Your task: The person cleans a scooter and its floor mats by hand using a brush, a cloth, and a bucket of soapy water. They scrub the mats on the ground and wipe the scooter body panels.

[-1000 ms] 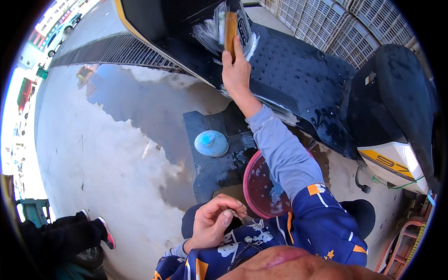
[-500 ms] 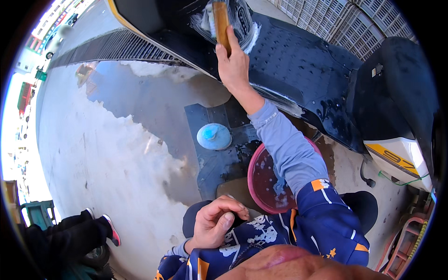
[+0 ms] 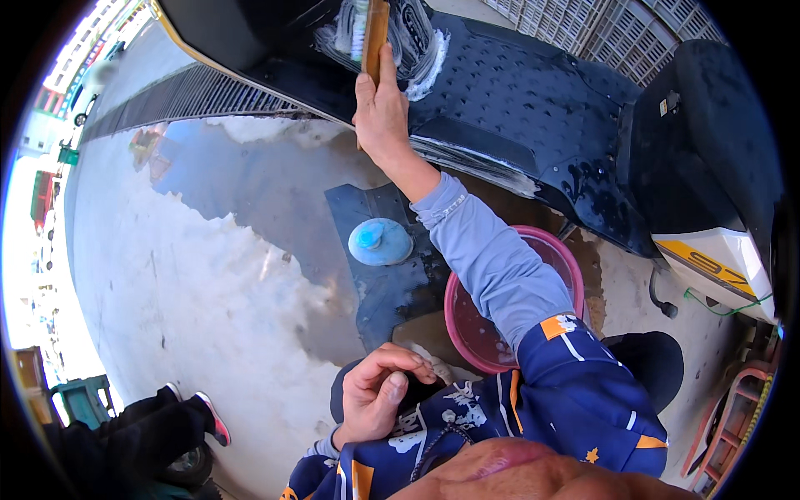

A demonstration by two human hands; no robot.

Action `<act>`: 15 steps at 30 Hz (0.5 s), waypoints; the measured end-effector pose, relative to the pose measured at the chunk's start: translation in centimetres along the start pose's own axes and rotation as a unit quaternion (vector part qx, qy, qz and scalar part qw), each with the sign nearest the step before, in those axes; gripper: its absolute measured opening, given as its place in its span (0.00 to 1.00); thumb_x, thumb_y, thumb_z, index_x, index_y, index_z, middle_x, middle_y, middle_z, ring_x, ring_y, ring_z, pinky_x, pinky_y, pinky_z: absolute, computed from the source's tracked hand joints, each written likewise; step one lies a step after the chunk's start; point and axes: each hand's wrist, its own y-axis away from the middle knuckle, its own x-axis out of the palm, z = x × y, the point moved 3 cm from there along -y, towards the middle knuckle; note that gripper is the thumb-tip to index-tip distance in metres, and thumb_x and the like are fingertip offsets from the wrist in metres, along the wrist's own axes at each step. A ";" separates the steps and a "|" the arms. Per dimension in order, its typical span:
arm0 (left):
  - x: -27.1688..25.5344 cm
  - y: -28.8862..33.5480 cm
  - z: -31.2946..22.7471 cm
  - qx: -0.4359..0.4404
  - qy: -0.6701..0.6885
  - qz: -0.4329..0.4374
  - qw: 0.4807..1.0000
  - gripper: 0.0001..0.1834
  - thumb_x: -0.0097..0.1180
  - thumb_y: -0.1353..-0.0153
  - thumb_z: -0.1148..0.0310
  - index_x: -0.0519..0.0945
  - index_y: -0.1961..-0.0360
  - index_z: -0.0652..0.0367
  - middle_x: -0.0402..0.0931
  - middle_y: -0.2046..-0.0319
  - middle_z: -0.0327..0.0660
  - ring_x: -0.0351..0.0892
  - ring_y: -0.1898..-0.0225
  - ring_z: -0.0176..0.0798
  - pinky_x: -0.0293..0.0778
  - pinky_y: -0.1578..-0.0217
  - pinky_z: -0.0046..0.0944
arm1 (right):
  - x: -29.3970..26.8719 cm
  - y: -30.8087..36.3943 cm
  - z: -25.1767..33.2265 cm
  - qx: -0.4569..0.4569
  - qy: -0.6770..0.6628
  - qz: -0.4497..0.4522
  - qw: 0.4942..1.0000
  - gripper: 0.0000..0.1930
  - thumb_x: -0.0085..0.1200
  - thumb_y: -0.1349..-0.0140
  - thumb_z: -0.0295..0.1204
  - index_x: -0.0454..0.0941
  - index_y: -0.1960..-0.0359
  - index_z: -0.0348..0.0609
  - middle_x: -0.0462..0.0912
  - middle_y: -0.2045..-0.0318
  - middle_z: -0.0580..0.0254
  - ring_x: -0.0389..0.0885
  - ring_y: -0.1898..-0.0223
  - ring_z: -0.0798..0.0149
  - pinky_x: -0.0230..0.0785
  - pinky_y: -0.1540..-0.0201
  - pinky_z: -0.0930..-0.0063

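My right hand (image 3: 383,112) is closed round the handle of a wooden scrub brush (image 3: 376,37). Its white bristles press on the foamy black inner panel of a scooter (image 3: 517,92), at the front end of the footboard. Streaks of white suds (image 3: 425,62) surround the brush. Down by my knee, my left hand (image 3: 375,396) is loosely curled and nothing shows in it. Under my right forearm stands a pink basin (image 3: 550,242) of sudsy water, partly hidden by the sleeve. A pale blue bottle (image 3: 381,242) stands on a dark mat (image 3: 387,304) to its left.
Stacked grey crates (image 3: 575,33) are behind the scooter. Wet concrete with a puddle (image 3: 250,183) reaches to a drain grating (image 3: 200,92). Another person's legs (image 3: 158,425) are at the lower left. A reddish metal frame (image 3: 729,425) is at the lower right.
My right hand and the scrub brush have shifted left across the foamy panel. The suds spread wider there. My left hand has barely moved. The view has tilted slightly.
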 end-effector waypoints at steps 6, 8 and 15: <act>-0.1 0.2 0.3 -0.009 0.008 0.007 1.000 0.10 0.53 0.30 0.69 0.76 0.56 0.66 0.76 0.63 0.49 0.82 0.62 0.45 0.74 0.48 0.50 | -1.7 2.3 -4.4 0.251 -0.135 0.010 0.959 0.32 0.39 0.25 0.35 0.43 0.25 0.38 0.79 0.70 0.52 0.79 0.82 0.63 0.76 0.77 0.68; -0.1 0.3 0.4 -0.014 0.004 0.000 1.000 0.10 0.53 0.30 0.69 0.76 0.56 0.66 0.76 0.63 0.49 0.82 0.62 0.45 0.74 0.48 0.50 | 0.0 1.9 1.6 0.154 -0.156 0.062 0.974 0.32 0.38 0.24 0.35 0.40 0.26 0.38 0.77 0.72 0.51 0.80 0.82 0.59 0.77 0.77 0.65; 0.0 0.0 0.4 -0.010 0.009 -0.003 1.000 0.10 0.54 0.30 0.68 0.76 0.56 0.66 0.76 0.63 0.49 0.82 0.62 0.45 0.74 0.48 0.51 | 1.2 2.0 -3.4 0.329 -0.245 -0.010 0.912 0.19 0.35 0.23 0.39 0.48 0.36 0.50 0.70 0.69 0.55 0.79 0.77 0.59 0.81 0.79 0.58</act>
